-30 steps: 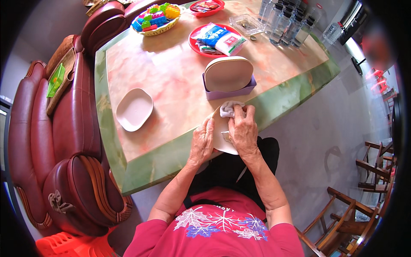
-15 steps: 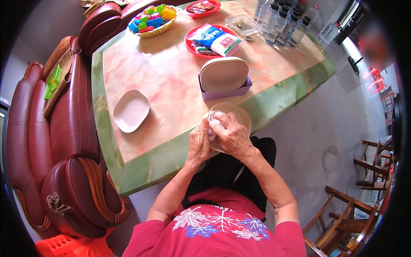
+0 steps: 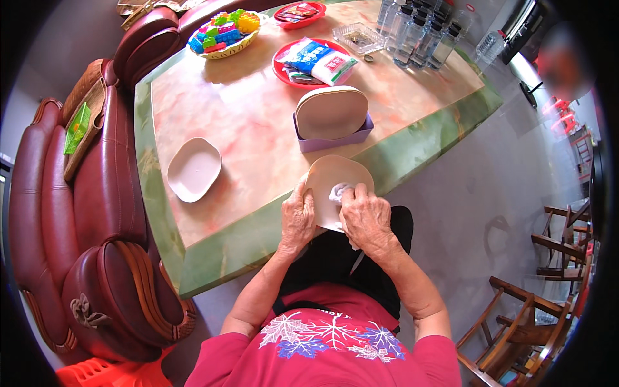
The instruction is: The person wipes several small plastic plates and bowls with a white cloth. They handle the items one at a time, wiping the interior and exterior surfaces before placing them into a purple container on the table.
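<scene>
A pale beige plate (image 3: pixel 330 169) is tilted over the table's near edge, with my left hand (image 3: pixel 297 219) closed on its left rim. Bunched in the fingers of my right hand (image 3: pixel 367 218) is a crumpled white cloth (image 3: pixel 338 192), pressed against the plate's face; a bit of it hangs below the hand. Just beyond, a purple holder (image 3: pixel 335 141) keeps similar beige plates (image 3: pixel 331 113) standing on edge. Off to the left, a pinkish-white dish (image 3: pixel 194 169) with rounded corners lies on the tabletop.
The stone-look table (image 3: pixel 251 142) has a green border. Farther back are a red plate with packets (image 3: pixel 316 61), a basket of toy bricks (image 3: pixel 225 35), a clear plastic tray (image 3: pixel 358 39) and several bottles (image 3: pixel 419 39). A maroon sofa (image 3: pixel 103 174) stands left, wooden stools (image 3: pixel 522 322) right.
My right hand has shifted right and down with the cloth, away from my left hand, uncovering more of the plate. My left hand stays at the rim.
</scene>
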### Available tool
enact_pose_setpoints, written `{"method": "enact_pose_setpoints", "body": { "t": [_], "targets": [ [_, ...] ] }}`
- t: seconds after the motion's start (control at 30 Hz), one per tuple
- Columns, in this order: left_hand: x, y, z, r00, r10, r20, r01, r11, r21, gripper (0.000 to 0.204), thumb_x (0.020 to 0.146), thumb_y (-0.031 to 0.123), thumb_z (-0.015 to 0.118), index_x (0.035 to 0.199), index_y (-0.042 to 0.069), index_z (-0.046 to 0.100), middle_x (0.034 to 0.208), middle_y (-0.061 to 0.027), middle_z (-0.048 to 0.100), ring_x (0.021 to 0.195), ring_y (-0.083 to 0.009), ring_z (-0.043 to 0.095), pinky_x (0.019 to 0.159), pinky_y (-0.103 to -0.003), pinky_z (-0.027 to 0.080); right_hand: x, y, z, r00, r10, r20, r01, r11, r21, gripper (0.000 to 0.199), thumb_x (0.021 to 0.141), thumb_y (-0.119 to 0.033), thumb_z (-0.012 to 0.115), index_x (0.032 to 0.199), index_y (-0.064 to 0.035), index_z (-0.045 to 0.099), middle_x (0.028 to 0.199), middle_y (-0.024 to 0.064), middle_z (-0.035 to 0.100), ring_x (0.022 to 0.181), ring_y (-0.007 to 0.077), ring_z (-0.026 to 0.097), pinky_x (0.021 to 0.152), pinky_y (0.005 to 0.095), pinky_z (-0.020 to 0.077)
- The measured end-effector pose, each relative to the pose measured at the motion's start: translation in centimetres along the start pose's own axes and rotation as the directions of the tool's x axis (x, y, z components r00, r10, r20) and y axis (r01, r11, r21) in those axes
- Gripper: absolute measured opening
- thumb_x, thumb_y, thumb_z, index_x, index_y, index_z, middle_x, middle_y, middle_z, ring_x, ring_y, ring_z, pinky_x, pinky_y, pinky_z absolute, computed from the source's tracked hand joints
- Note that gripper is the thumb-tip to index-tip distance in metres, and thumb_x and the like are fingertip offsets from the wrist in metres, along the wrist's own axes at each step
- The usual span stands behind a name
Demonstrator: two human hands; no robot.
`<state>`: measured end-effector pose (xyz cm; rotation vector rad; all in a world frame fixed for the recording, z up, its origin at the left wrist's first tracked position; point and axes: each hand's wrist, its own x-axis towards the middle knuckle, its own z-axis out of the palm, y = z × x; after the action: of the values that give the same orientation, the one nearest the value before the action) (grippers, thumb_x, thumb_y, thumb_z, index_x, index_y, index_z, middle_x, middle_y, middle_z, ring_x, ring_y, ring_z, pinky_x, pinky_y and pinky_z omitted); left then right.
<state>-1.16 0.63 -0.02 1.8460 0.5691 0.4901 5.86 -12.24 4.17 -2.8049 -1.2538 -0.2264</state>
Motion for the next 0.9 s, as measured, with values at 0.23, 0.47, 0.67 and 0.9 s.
{"method": "enact_pose_setpoints", "body": {
  "t": [0.23,0.47,0.67,0.9],
  "targets": [
    [0.1,1.5,-0.9,0.974,-0.170,0.149,0.180,0.982,-0.058,0.034,0.101,0.019,0.043,0.132,0.012,0.051,0.075,-0.0194,0.065,0.055,-0.0257,0.065,0.056,-0.042,0.049,2.6,0.2,0.8,0.972,0.229,-0.052,-0.211,0.951,0.226,0.049,0.068,-0.014,0.078,0.111,-0.0101,0.054,0.099,0.0157,0.053,0.084,0.0320,0.068,0.065,0.0382,0.0582],
    [0.3,0.5,-0.5,0.999,-0.018,0.035,0.018,1.000,-0.002,0.040,0.103,0.035,0.040,0.126,0.005,0.055,0.074,-0.0163,0.065,0.063,-0.0272,0.066,0.058,-0.040,0.050,1.7,-1.7,2.0,0.994,-0.026,-0.108,0.066,0.918,0.392,0.037,0.078,-0.008,0.065,0.115,-0.0091,0.059,0.117,0.0172,0.052,0.096,0.0357,0.063,0.078,0.0429,0.0543],
    [0.0,0.1,0.0,0.999,-0.037,-0.036,0.031,0.988,-0.149,0.042,0.104,0.033,0.038,0.124,0.001,0.057,0.081,-0.0174,0.067,0.068,-0.0255,0.063,0.063,-0.038,0.051,-0.6,0.0,-0.3,0.957,-0.277,-0.087,0.265,0.708,0.655,0.032,0.077,0.000,0.063,0.107,-0.0091,0.065,0.120,0.0169,0.053,0.106,0.0375,0.058,0.088,0.0429,0.0500],
    [0.7,1.2,-0.7,0.998,-0.045,0.049,0.051,0.990,-0.129,0.039,0.103,0.029,0.038,0.127,0.004,0.055,0.082,-0.0174,0.067,0.072,-0.0260,0.066,0.066,-0.039,0.051,1.0,-0.6,0.0,0.952,-0.199,-0.233,0.296,0.790,0.536,0.023,0.076,-0.009,0.067,0.099,-0.0094,0.066,0.120,0.0095,0.054,0.101,0.0314,0.057,0.079,0.0387,0.0545]
  ]
}}
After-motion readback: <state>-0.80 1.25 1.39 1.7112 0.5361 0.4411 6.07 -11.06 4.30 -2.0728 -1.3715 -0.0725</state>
